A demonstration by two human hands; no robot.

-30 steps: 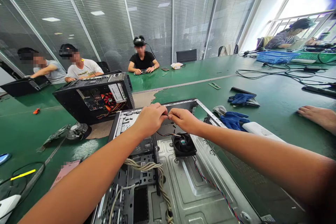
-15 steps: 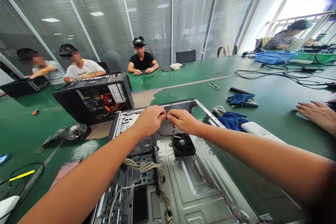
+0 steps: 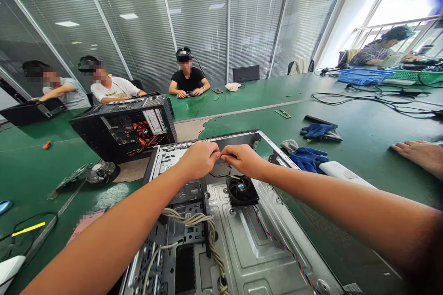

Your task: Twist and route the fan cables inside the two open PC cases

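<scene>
My left hand (image 3: 201, 159) and my right hand (image 3: 242, 156) meet over the far part of an opened computer case (image 3: 238, 253). Both are closed in a pinch, fingertips close together; whatever they hold is too small or hidden to make out. A black cooling fan (image 3: 241, 190) rests inside the case just below my right hand. Thin dark wires (image 3: 218, 175) run beside it, under my hands. From the fan a twisted red and blue cable (image 3: 281, 244) trails along the case floor. A thick beige twisted cable bundle (image 3: 215, 244) lies nearer to me.
A second black computer tower (image 3: 121, 129) stands at the left beyond the case. Blue gloves (image 3: 308, 159) and a white device (image 3: 344, 173) lie right of it. Another person's hand (image 3: 418, 153) rests on the green table (image 3: 346, 124) at far right. Several people sit around the table.
My hands stay pinched together in almost the same place over the case. The other person's hand at the right has shifted slightly.
</scene>
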